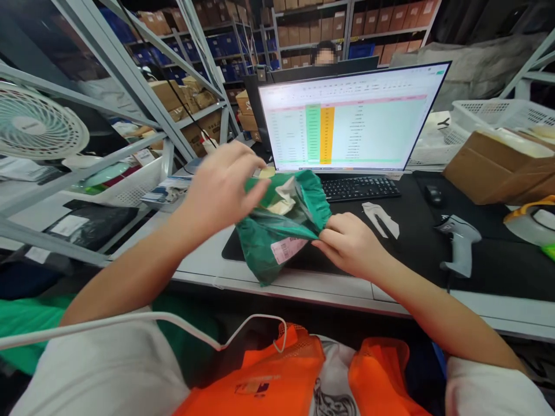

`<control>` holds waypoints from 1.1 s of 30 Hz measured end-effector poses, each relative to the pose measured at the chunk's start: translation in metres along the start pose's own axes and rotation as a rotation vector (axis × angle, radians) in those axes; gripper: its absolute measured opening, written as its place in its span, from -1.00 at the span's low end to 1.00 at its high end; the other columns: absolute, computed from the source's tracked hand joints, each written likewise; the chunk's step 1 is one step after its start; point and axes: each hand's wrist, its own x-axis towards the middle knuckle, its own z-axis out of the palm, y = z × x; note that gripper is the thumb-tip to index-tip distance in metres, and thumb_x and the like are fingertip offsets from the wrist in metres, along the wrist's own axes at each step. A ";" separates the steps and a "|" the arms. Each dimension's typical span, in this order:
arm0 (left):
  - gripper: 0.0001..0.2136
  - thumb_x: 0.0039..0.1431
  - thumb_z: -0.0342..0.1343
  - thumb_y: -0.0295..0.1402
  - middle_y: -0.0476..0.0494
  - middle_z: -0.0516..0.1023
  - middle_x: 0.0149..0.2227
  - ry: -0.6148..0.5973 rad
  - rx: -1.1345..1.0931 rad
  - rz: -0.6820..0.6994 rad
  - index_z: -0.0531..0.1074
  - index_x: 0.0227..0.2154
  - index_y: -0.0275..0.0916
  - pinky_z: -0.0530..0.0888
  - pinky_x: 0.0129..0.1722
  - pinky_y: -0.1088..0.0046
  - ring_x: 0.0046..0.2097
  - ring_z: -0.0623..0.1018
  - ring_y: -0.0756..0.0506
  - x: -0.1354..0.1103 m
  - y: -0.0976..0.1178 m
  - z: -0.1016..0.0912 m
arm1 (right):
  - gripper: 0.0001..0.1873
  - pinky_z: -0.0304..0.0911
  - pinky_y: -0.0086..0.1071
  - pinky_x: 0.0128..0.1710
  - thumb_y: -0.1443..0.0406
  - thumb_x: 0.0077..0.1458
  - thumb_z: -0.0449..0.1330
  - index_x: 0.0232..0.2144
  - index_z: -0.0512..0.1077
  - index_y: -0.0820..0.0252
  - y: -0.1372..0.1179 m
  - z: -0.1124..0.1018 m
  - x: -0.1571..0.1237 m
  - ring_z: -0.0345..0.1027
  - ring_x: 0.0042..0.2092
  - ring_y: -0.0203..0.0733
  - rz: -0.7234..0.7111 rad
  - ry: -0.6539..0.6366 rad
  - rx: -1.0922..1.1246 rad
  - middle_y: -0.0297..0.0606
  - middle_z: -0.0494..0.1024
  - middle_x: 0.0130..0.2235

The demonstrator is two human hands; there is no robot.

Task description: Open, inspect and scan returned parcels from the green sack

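A green plastic mailing bag (pixel 264 248) with a pinkish-white printed label (pixel 287 249) is held tilted over the front edge of the desk. Its mouth gapes, and crumpled cream-coloured material (pixel 284 196) shows inside. My right hand (pixel 349 240) pinches the bag's rim on the right side. At the left of the opening hovers my left hand (pixel 228 182), slightly blurred, thumb and fingers apart. By its fingertips is a small yellowish piece (pixel 266 172); whether the hand touches it I cannot tell.
Behind the bag stand a monitor (pixel 347 127) showing a spreadsheet and a black keyboard (pixel 359 188). To the right lie a barcode scanner (pixel 460 245), a mouse (pixel 433 195), a tape roll (pixel 533 219) and a cardboard box (pixel 489 167). A fan (pixel 34 124) stands left; a person (pixel 324 55) is beyond.
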 end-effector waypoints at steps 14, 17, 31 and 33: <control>-0.61 0.21 0.15 -0.08 -0.29 0.65 -0.07 -0.528 -0.237 -0.052 0.45 -0.03 -0.23 0.46 -0.20 0.35 -0.09 0.64 -0.27 0.013 -0.023 0.075 | 0.10 0.05 0.13 0.39 -0.02 0.01 0.39 0.44 0.04 0.21 0.049 0.093 -0.003 0.08 0.42 0.21 0.663 0.090 0.609 0.12 0.22 0.40; -0.81 0.28 0.00 -0.32 -0.27 0.66 -0.12 -0.446 -0.264 0.031 0.43 -0.12 -0.21 0.44 -0.19 0.34 -0.10 0.64 -0.25 0.001 -0.014 0.073 | 0.09 0.21 0.04 0.31 0.07 -0.07 0.43 0.42 0.09 0.19 0.061 0.110 -0.010 0.31 0.30 0.16 0.745 -0.034 0.809 0.06 0.37 0.32; -0.70 0.26 0.21 -0.24 -0.10 0.54 -0.12 0.997 -0.871 -0.350 0.22 -0.14 -0.25 0.52 0.00 0.36 -0.14 0.56 -0.02 -0.051 -0.104 0.044 | -0.59 0.21 -0.39 -0.40 0.03 0.29 0.10 -0.33 0.60 0.16 0.016 0.040 -0.067 0.50 -0.41 -0.10 0.619 -0.222 0.292 -0.19 0.62 -0.44; -0.64 0.36 0.15 -0.22 -0.23 0.52 0.06 1.012 -0.943 -0.432 0.18 0.00 -0.34 0.49 0.15 0.29 0.00 0.55 -0.03 -0.047 -0.142 0.052 | -0.58 0.19 -0.39 -0.42 0.01 0.28 0.14 -0.37 0.63 0.14 0.012 0.022 -0.094 0.50 -0.43 -0.11 0.584 -0.321 0.241 -0.19 0.62 -0.46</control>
